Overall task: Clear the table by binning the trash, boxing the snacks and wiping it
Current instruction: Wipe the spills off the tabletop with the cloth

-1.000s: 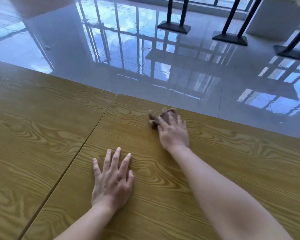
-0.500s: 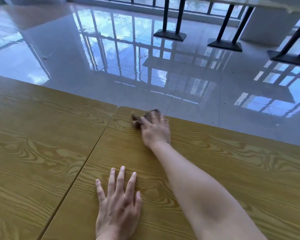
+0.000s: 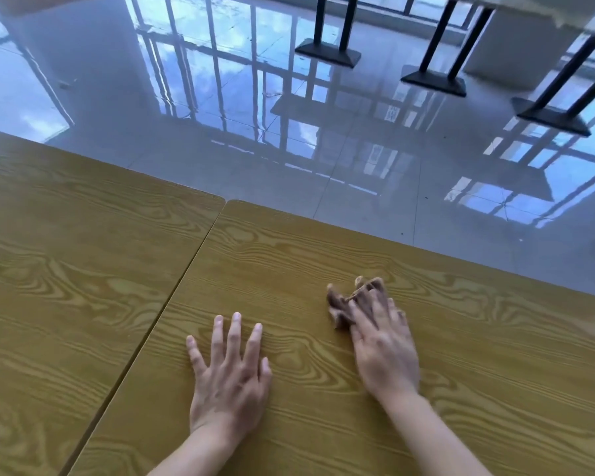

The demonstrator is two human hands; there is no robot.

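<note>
A crumpled brown cloth lies on the wood-grain table, right of its middle. My right hand presses down on the cloth, with the fingers over its near part and the hand blurred by motion. Flat on the table, left of it and nearer to me, rests my left hand, fingers spread and holding nothing. No trash or snacks are in view.
A second wood-grain table butts against the left side, with a thin seam between them. Beyond the far edge lies a glossy tiled floor. Black table legs on flat bases stand at the far right.
My right hand has dragged the cloth from the table's far edge back toward me and to the right. My left hand stays flat on the table.
</note>
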